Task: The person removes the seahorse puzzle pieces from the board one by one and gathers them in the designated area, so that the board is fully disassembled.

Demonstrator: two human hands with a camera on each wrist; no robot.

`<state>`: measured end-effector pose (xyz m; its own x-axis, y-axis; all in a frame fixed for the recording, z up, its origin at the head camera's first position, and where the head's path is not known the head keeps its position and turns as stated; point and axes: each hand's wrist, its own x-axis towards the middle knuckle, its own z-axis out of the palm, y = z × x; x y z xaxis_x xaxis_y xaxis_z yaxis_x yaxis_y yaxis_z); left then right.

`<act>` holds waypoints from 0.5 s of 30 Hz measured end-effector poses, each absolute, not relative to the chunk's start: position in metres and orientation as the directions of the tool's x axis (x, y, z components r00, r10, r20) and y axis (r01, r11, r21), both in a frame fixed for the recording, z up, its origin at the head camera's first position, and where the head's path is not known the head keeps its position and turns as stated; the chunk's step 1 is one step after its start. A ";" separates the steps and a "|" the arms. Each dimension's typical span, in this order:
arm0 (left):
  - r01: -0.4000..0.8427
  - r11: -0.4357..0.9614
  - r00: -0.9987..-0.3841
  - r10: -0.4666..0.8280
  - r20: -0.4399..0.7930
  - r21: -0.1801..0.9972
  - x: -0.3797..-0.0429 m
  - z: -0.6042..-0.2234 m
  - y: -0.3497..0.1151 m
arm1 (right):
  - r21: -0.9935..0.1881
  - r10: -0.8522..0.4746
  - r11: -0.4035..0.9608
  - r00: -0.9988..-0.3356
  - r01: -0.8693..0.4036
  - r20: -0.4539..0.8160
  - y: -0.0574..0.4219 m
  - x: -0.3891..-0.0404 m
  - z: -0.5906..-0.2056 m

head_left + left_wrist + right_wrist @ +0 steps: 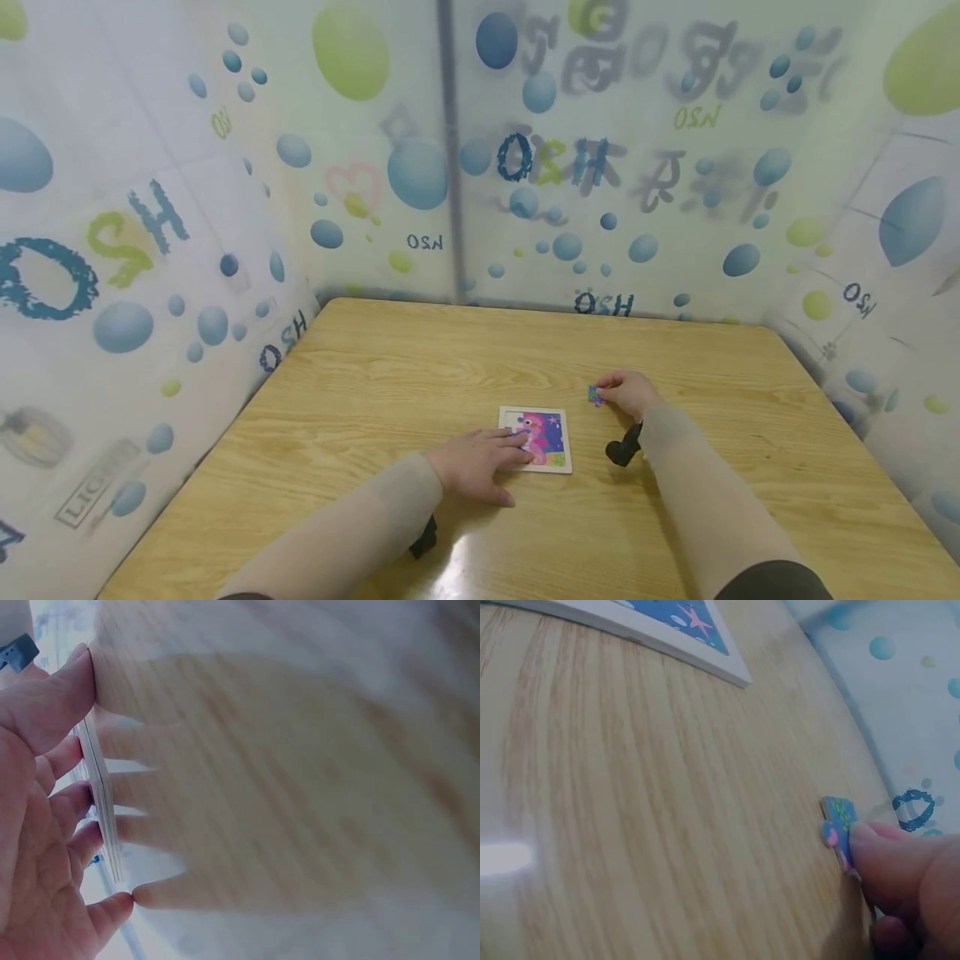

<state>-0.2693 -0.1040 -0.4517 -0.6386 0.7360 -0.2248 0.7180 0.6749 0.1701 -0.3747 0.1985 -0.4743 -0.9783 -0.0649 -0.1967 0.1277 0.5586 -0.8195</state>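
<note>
A small square jigsaw puzzle (553, 433) in a white frame lies on the table, showing a pink sea creature, a starfish and a dark blue ground. My left hand (480, 462) rests on its left side with fingers spread and covers part of the picture. The left wrist view shows the puzzle's edge (101, 799) side-on beside those fingertips. To the right of the frame, my right hand (630, 393) pinches a blue puzzle piece (840, 832) with green and pink marks between thumb and fingers, at the tabletop. Part of the piece is hidden behind the thumb.
The wooden table (420, 350) stands against curtains (360, 167) printed with blue and green spots, on the left, back and right. A black strap device (624, 450) is on the right wrist, and another (424, 537) is at the left wrist.
</note>
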 end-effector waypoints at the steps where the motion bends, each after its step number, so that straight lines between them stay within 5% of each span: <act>1: 0.716 0.677 -0.640 0.734 -0.227 0.171 -0.269 -0.452 -0.104 | -0.819 -0.061 0.559 -0.978 0.131 -0.198 0.199 -0.375 -0.475; 15: 0.706 0.685 -0.647 0.727 -0.232 0.180 -0.269 -0.451 -0.104 | -0.839 -0.074 0.525 -0.975 0.141 -0.210 0.202 -0.371 -0.473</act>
